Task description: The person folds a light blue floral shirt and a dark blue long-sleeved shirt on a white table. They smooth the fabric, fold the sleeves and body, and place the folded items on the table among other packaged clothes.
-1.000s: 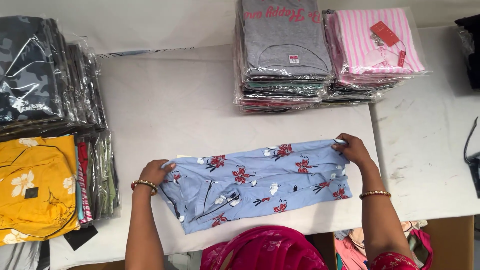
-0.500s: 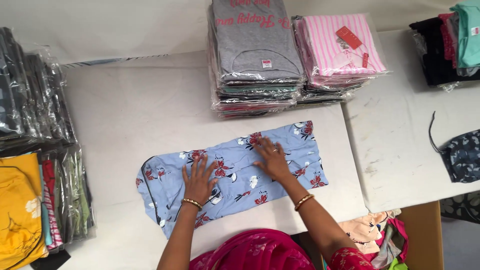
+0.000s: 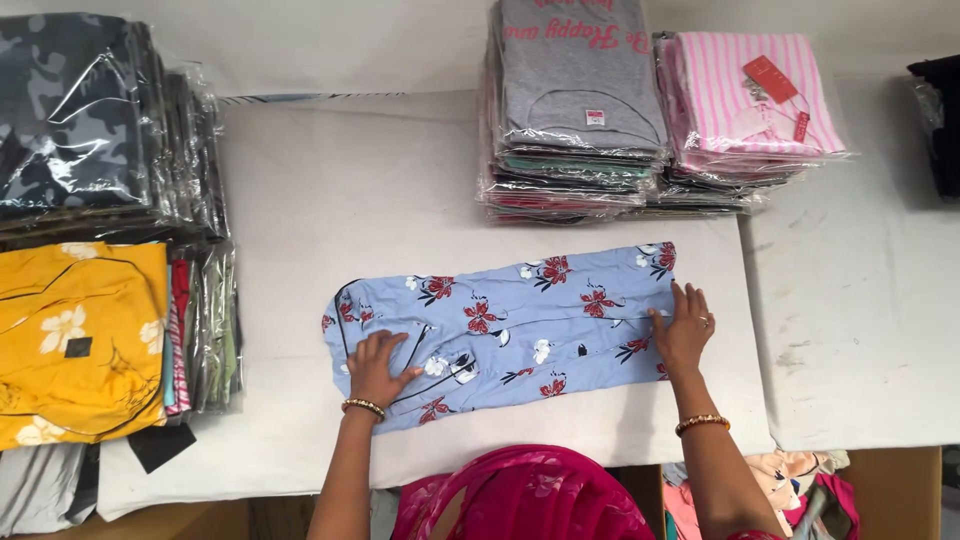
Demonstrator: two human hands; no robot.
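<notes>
Both our palms press flat, fingers spread: left hand [image 3: 378, 367] and right hand [image 3: 685, 328] on the blue floral garment [image 3: 510, 330], mid-frame on the table [image 3: 330, 190].

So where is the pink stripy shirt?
In the head view, the pink striped shirt tops a pile of bagged clothes at the table's far right, beside the grey shirt stack and beyond the blue flowered garment.
</notes>
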